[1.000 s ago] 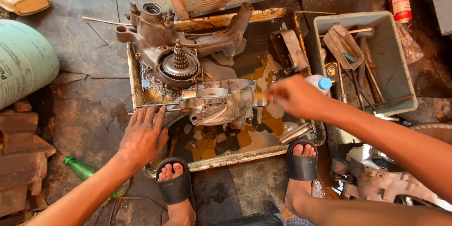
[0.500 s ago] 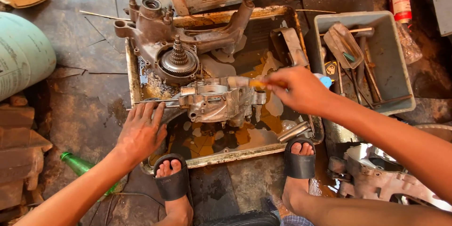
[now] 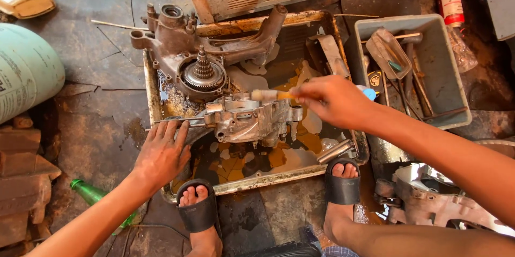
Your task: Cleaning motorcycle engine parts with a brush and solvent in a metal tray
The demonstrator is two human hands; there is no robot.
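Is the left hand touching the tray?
Touching. The head view shows the left hand lying flat with its fingers spread over the near left rim of the metal tray, with no gap visible between them.

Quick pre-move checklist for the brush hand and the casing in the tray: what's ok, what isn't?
1. Brush in right hand: ok, gripped by the handle.
2. Bristles on silver casing: ok, tip at its top edge.
3. Left hand steadying: ok, flat on the tray rim beside the rod sticking out of the casing.
4. Casing seated: cannot tell, its underside is hidden.
5. Tray fluid: not ok, brown liquid pooled around the casing.
6. Feet: not ok, sandalled toes touch the tray's near rim.
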